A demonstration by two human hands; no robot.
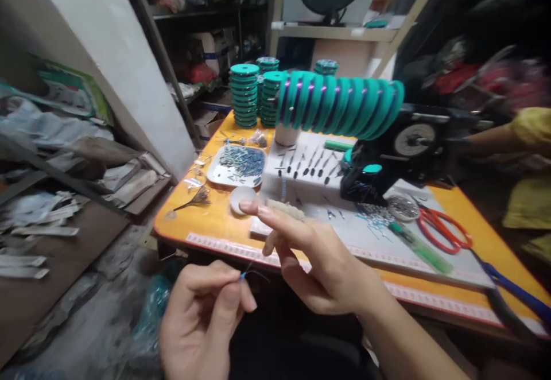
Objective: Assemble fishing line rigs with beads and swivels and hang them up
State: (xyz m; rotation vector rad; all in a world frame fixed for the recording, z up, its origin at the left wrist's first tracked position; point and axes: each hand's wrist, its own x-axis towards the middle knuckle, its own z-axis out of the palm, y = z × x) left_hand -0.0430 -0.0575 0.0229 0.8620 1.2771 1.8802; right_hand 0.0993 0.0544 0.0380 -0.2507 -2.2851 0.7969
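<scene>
My left hand (200,311) is closed in a pinch in front of the table's near edge. Between its thumb and fingertips sits a small blue piece (243,276) with thin line ends sticking out; its exact kind is too small to tell. To the right and slightly above, my right hand (321,259) has its index and middle fingers stretched out, the others bent. Those fingertips overlap a small round white dish (241,201) in view; whether they touch it I cannot tell. A beige roll-like thing (286,209) lies just beyond the right fingers.
On the yellow table (172,219) stand a tray of small dark pieces (239,165), teal spools (244,96) and a rack of teal spools (340,104). Red-handled scissors (445,231) and a green tube (424,248) lie right. Another person's arm (491,136) reaches in.
</scene>
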